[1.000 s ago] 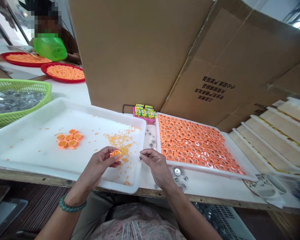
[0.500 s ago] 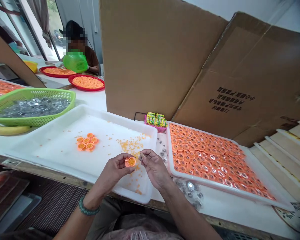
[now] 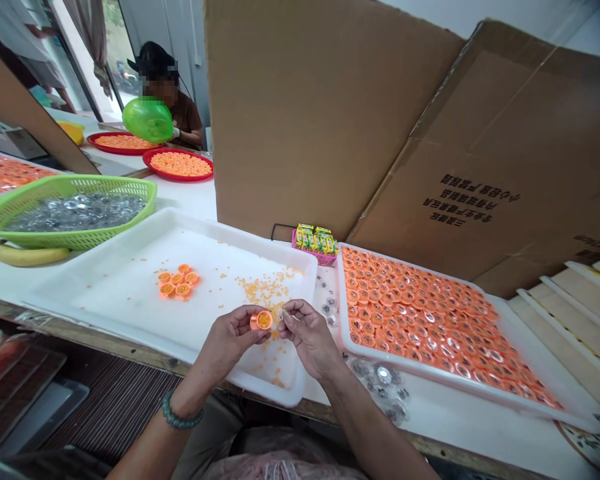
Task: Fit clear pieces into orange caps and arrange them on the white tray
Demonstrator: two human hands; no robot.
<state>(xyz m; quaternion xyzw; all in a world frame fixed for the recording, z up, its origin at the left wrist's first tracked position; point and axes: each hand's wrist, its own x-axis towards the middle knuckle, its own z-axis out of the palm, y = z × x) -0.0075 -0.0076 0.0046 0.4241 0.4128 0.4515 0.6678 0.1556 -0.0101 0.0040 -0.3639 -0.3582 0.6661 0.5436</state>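
My left hand (image 3: 235, 333) pinches a small orange cup (image 3: 264, 321) filled with yellow-orange bits, its mouth tilted toward me. Close beside it, my right hand (image 3: 307, 337) is closed on a small clear plastic lid (image 3: 281, 315), mostly hidden by the fingertips. Both hands hover over the right end of a white tray (image 3: 105, 313). In that tray sits a cluster of several filled orange cups (image 3: 183, 289), and loose yellow-orange bits (image 3: 263, 289) are scattered to their right.
At right stands a tray of lidded orange cups (image 3: 410, 307), with loose clear lids (image 3: 380, 387) before it. A green basket of clear lids (image 3: 153, 193) and a banana (image 3: 30, 255) lie left. Cardboard (image 3: 325, 120) rises behind a pink basket (image 3: 325, 258). A co-worker (image 3: 187, 120) holds a green bowl (image 3: 147, 120).
The view has shifted slightly. My hands stay close together over the tray, cup and lid still held. Across the table, the co-worker's green bowl has tipped.
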